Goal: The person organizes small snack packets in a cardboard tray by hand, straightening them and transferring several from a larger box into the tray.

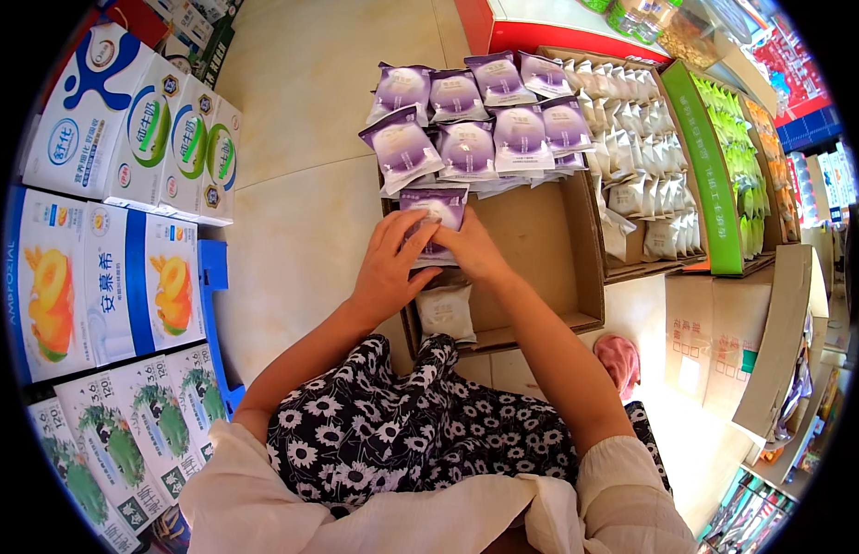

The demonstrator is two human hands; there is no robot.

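Note:
In an open cardboard box [595,256], my left hand [394,266] and my right hand [467,242] meet over a purple-and-white wrapped packet [436,201]. Fingers of both rest on its face and edges; whether they grip it is hidden. Several more purple packets [467,149] lie in overlapping rows at the far end of this box. Nearest my body, a white wrapped packet [446,311] lies at the box's near left corner, just below my left hand.
Right of the box stand a carton of white packets [630,187] and a green-sided carton [699,166]. Stacked milk cartons [131,124] and yogurt boxes [111,277] line the left. A red-edged white counter [568,34] is beyond. A pink cloth [617,363] lies near my right arm.

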